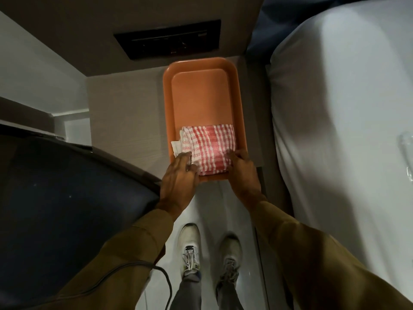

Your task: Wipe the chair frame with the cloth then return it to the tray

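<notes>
The folded red-and-white checked cloth [209, 148] lies at the near end of the shallow orange plastic tray [202, 95], directly ahead of your fingers; your left hand [178, 180] and right hand [243, 173] rest loosely at its two near corners, equally close, neither clenched.

A white-sheeted bed [339, 121] fills the right. A black recessed wall panel [169, 40] sits far. Pale laced sneakers [190, 249] stand near on the glossy white floor [214, 211].
</notes>
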`<state>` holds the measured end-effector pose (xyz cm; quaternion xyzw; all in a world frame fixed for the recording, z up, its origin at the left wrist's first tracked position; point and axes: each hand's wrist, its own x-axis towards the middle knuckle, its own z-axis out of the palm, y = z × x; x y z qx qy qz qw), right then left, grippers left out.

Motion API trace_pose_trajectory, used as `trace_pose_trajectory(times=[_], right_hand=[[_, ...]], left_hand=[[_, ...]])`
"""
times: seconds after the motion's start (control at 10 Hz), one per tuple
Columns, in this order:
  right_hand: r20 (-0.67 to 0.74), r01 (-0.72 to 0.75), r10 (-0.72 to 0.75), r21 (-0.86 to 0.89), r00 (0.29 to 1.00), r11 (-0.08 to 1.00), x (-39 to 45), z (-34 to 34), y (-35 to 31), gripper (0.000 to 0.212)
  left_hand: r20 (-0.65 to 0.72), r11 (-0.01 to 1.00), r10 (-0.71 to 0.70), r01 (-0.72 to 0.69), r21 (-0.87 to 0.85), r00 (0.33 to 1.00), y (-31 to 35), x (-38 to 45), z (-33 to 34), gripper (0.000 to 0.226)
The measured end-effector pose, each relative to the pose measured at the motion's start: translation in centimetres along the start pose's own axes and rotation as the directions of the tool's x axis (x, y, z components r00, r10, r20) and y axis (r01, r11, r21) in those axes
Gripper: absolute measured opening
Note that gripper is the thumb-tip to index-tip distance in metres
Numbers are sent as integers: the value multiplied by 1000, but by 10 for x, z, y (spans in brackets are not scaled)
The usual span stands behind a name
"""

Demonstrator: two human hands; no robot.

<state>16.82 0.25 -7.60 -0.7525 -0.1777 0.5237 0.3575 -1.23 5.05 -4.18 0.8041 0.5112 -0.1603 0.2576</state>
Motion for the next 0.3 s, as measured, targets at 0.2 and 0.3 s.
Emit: trace_pose_trajectory(times=[0.2, 0.3], right_hand=[[-47, 288, -404, -628, 913, 723, -48, -14, -11, 20], [60, 321, -438, -770, 897, 552, -119, -33, 16, 2]], left_hand=[[-62, 999, -18, 15, -35, 998, 6, -10, -4, 58], [-94, 1000, 9, -7, 15, 996, 7, -17, -27, 66]])
